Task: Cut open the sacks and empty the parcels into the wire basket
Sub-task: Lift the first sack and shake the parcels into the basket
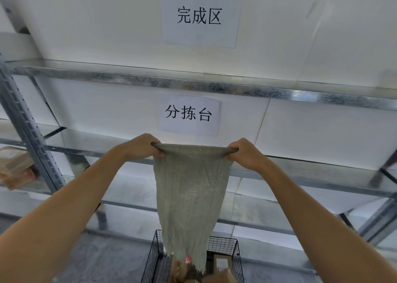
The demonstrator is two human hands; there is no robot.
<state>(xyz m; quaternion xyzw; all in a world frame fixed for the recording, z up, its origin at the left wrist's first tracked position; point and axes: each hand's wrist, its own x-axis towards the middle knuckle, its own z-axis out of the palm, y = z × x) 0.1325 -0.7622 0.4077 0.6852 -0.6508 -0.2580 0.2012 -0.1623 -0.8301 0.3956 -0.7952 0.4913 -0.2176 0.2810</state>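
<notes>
at the far left a stack of brown parcels [15, 166] lies on a shelf, partly cut off by the frame edge. just right of it stands a perforated metal upright [28, 128] of the shelving rack, whose long steel beam [193, 85] runs across the white wall.

the left hand [141, 146] is raised at arm's length, its fingers curled tight round the left corner of a grey-green woven sack [191, 196]. the sack's upper edge is rolled into a taut band stretched between the 2 hands, and the rest hangs straight down, limp and narrowing toward the bottom. its ragged lower end, with loose threads and a small red scrap, dips inside the wire basket [223, 245], a black mesh bin standing on the floor in front of the rack. brown cardboard parcels [221, 263] lie in the basket, some right at the sack's mouth and one with a pale label just to the right of it.

behind the sack, 2 white paper sheets are stuck to the wall, 1 above the beam [199, 16] and 1 below it [189, 114], each printed with 3 black characters.

the right hand [245, 153] grips the sack's other corner the same way, fingers wrapped over the rolled edge and thumb under it, level with the left.
</notes>
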